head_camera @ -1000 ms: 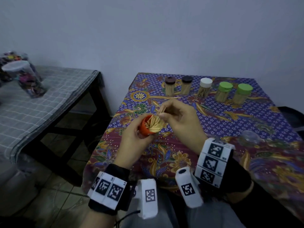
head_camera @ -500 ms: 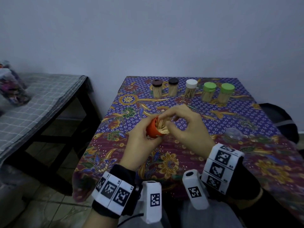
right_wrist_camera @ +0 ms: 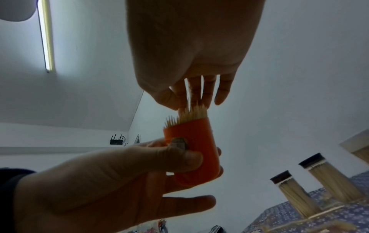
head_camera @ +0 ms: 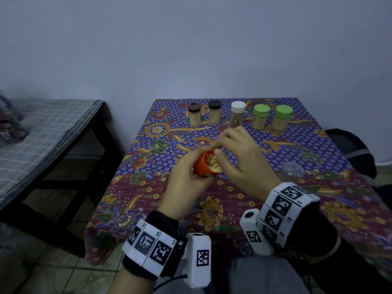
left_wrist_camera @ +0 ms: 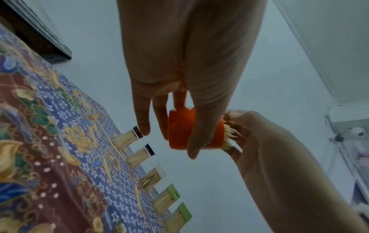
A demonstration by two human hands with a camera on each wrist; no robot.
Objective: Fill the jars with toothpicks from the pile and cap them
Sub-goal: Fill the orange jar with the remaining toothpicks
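Only the right wrist view shows the left hand (right_wrist_camera: pixel 111 178) thumb clamping the small orange plastic cap (right_wrist_camera: pixel 194 151) above the tabletop (head_camera: pixel 297 149); right hand (head_camera: pixel 239 162), at its 3 o'clock, fingers (right_wrist_camera: pixel 196 93) loosely straight on the protruding wooden toothpicks (right_wrist_camera: pixel 191 115).

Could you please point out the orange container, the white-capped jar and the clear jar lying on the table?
orange container (head_camera: pixel 202 165), head view, its side wall.
white-capped jar (head_camera: pixel 238 107), head view, its cap.
clear jar (head_camera: pixel 293 169), head view, its body.
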